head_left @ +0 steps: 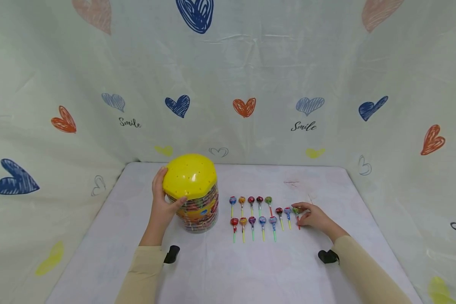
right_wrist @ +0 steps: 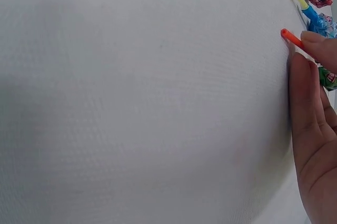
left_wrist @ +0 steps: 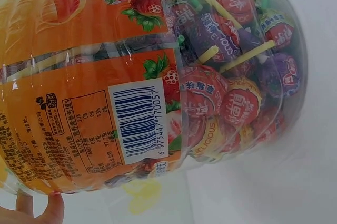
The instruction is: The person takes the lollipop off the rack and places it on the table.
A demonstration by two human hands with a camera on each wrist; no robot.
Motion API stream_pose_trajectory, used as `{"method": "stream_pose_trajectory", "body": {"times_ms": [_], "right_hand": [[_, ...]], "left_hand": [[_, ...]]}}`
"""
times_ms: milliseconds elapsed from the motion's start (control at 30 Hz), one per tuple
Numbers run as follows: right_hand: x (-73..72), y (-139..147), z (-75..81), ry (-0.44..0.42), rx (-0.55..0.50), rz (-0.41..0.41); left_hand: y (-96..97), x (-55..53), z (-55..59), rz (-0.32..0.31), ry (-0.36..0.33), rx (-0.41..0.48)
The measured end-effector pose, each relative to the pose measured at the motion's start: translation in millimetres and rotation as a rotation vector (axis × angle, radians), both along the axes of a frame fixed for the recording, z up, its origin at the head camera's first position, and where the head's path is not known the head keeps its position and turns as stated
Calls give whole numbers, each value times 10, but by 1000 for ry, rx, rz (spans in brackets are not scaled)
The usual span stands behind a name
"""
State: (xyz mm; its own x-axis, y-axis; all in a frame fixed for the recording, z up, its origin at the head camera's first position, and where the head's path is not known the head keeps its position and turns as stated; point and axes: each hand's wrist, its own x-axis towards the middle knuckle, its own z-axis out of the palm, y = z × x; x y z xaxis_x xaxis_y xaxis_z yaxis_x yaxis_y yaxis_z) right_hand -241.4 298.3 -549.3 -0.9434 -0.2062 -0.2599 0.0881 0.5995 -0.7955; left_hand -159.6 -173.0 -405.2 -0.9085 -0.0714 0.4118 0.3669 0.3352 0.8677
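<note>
A large clear plastic jar of lollipops (head_left: 198, 216) with a yellow lid (head_left: 190, 176) is on the left part of the table. My left hand (head_left: 162, 217) grips it near the top, thumb at the front under the lid's edge, fingers round the left side. The left wrist view shows its orange label (left_wrist: 84, 124) and wrapped candies through the plastic. At the right end of the laid-out lollipops, my right hand (head_left: 317, 218) pinches a green-wrapped lollipop (head_left: 297, 210) by its orange-red stick (right_wrist: 291, 38), low against the table.
Several lollipops lie in two rows between jar and right hand, a blue one (head_left: 233, 199) at the upper left end. Two more, a dark red (head_left: 279, 210) and a blue (head_left: 287, 210), lie beside the pinched one. The white-covered table (head_left: 228, 274) meets a heart-printed curtain (head_left: 266, 71) behind.
</note>
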Motion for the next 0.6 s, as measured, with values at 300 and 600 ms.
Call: {"method": "stream_pose_trajectory", "body": {"times_ms": [300,600], "right_hand": [[8,-2,-12,1,14,30],[15,-13,-15,10,48,13]], "left_hand": [[-5,-9,-24,-6,2,-1],[-140,-195,-332,5,-35,5]]}}
